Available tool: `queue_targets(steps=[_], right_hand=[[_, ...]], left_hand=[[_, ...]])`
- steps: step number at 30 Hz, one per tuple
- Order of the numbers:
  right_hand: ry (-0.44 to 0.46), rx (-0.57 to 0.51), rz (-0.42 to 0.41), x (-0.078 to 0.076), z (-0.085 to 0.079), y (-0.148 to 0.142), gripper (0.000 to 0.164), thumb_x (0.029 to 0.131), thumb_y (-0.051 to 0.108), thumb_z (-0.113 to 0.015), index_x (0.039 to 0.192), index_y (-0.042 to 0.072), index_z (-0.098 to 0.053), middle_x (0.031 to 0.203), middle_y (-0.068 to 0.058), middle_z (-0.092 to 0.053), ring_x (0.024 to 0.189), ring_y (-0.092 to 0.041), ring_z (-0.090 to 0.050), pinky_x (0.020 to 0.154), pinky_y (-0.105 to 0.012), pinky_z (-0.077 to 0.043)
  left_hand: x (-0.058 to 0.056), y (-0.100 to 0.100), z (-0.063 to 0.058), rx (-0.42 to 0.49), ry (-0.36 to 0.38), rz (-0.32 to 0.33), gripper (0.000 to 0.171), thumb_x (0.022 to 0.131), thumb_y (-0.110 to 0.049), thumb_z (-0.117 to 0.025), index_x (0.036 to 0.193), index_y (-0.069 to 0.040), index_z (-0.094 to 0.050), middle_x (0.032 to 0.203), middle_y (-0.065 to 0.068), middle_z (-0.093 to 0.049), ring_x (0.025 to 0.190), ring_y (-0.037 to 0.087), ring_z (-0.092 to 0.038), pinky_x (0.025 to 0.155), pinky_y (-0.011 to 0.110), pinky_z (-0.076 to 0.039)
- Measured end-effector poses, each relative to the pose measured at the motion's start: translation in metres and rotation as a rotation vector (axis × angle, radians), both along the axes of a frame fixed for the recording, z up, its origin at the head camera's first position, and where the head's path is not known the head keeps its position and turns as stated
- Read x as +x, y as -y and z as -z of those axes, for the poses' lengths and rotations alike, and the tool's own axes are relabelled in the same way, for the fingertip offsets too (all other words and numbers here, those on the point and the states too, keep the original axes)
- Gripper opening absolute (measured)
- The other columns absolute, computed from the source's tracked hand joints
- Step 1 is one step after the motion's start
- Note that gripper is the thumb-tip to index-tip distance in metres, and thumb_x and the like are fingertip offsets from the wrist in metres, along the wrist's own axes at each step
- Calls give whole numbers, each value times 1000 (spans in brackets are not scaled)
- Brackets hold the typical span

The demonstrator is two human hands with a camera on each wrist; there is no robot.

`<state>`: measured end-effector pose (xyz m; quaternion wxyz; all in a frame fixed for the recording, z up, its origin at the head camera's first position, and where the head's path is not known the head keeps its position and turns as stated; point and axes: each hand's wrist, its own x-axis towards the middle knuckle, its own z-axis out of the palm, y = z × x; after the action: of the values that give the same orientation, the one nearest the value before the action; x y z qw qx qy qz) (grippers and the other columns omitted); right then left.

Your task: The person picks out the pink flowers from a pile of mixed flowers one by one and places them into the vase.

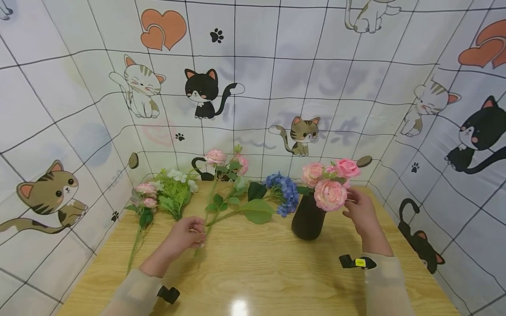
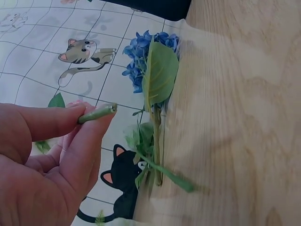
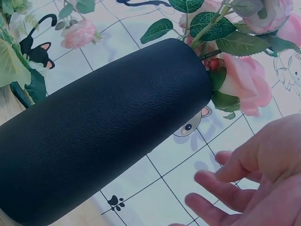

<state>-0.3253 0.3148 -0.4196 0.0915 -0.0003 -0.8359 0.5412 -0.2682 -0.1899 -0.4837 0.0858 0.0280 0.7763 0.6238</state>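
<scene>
- Left wrist view: the left hand (image 2: 54, 155) has a narrow grip, thumb and fingers pinching a thin green artificial stem (image 2: 98, 114) near its blunt end, probably to leave the blooms clear. That end is hidden from the head camera.
- Head view: the stem seems to belong to a tall spray of pale pink flowers (image 1: 215, 158) beyond the hand; overlapping stems leave this uncertain.
- The right hand (image 1: 361, 213), fingers apart and loosely bent, holds nothing. It is beside large pink roses (image 1: 330, 195) in a tapered matte black vase (image 1: 308, 221), which presumably props them upright.
- Right wrist view: a gap separates fingertips from roses; from the head, they overlap.
- Between the hands, a blue hydrangea (image 1: 289, 193) lies on the pale wooden tabletop (image 1: 257, 276).
- Farther left are a pink-flowered stem (image 1: 145, 215) and a yellow-green bunch with white blossoms (image 1: 172, 193).
- Behind hangs white grid-patterned cloth (image 1: 257, 79) with cartoon cats.
</scene>
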Motion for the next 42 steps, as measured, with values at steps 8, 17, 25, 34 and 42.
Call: queue_targets(steps=[8, 17, 25, 34, 42], right_hand=[[-3, -83, 149, -1, -5, 1, 42, 102, 13, -42, 144, 9, -45, 138, -19, -50, 121, -31, -53, 90, -44, -54], [2, -201, 257, 2, -13, 3, 37, 102, 19, -47, 138, 16, -52, 126, -5, -56, 111, -16, -57, 92, -36, -53], [-72, -403, 327, 5, -24, 5, 35, 101, 13, -46, 134, 17, -55, 112, 2, -59, 102, -14, -59, 86, -28, -55], [-286, -552, 398, 13, -35, 12, 27, 99, 5, -48, 122, 10, -62, 104, -3, -62, 95, -16, -62, 73, -17, -55], [-463, -527, 434, 24, -41, 15, 24, 99, 15, -54, 119, 6, -63, 101, -5, -65, 94, -17, -62, 77, -18, -54]], left_hand=[[-8, -17, -8, 0, -29, 2, 29, 89, 1, -65, 116, 2, -55, 99, 13, -56, 88, 25, -68, 69, 37, -59], [-13, -37, -19, 88, -35, 34, 32, 89, 4, -64, 119, 5, -53, 100, 16, -52, 94, 36, -66, 74, 40, -59], [-16, -55, -30, 126, -44, 63, 31, 86, 5, -66, 115, 4, -55, 95, 13, -54, 91, 36, -67, 74, 43, -59], [-19, -75, -44, 131, -83, 90, 27, 87, 6, -65, 112, 0, -57, 94, 14, -54, 85, 29, -68, 75, 50, -58], [-21, -89, -51, 167, -108, 133, 25, 87, 6, -66, 109, 0, -57, 93, 12, -56, 83, 24, -69, 73, 47, -59]])
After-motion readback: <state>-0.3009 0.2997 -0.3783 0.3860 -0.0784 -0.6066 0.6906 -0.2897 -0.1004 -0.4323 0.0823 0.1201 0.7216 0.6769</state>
